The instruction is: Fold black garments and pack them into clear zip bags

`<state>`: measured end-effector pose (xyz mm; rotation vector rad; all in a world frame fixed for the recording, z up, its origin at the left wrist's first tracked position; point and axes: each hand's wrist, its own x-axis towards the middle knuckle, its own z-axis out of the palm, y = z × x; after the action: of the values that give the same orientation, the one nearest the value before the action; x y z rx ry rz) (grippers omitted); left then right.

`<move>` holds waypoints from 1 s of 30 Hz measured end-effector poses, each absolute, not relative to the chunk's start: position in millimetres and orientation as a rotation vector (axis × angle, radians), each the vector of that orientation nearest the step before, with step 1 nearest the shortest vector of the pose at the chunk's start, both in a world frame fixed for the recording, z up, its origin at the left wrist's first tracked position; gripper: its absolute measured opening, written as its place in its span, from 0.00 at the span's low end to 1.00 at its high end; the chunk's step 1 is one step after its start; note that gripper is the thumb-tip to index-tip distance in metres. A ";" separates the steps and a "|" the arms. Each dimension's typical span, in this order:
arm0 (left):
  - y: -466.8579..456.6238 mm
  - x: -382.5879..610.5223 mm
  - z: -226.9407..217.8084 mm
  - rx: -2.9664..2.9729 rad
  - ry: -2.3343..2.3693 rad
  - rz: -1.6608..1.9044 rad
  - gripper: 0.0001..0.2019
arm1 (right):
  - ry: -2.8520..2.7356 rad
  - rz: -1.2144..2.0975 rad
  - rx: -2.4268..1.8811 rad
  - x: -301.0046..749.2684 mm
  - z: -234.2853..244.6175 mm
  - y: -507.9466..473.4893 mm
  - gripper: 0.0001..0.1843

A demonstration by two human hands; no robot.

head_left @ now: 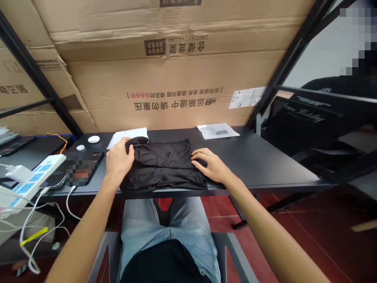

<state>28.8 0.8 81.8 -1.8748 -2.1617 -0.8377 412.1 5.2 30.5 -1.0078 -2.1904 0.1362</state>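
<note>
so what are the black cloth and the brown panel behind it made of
Black cloth: thin, soft fabric, mostly matt, judging by its creases; the fibre is unclear.
Brown panel: apparently matt corrugated cardboard, from its fold lines and ragged edge.

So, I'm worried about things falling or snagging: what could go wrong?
The black cloth lies near the front edge of the desk, so a tug from the left hand might slide it over. The white cable on the phone hangs off that edge beside the left forearm, which could catch it.
</note>
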 end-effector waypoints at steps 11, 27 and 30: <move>11.0 -22.0 53.1 -2.198 -1.826 -0.766 0.19 | -2.165 0.200 -1.166 412.9 34.1 18.9 0.18; -41.1 -34.4 62.1 -2.751 -1.140 -1.001 0.02 | -2.136 0.238 -0.801 408.0 67.6 -24.4 0.03; -67.1 -39.9 50.0 -2.810 -1.215 -0.893 0.03 | -2.350 0.364 -0.741 413.4 56.6 -54.6 0.05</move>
<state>-39.9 -67.1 50.0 -2.8097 -1.2150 -0.8934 413.4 -54.6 56.6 -0.7409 -2.3504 0.3635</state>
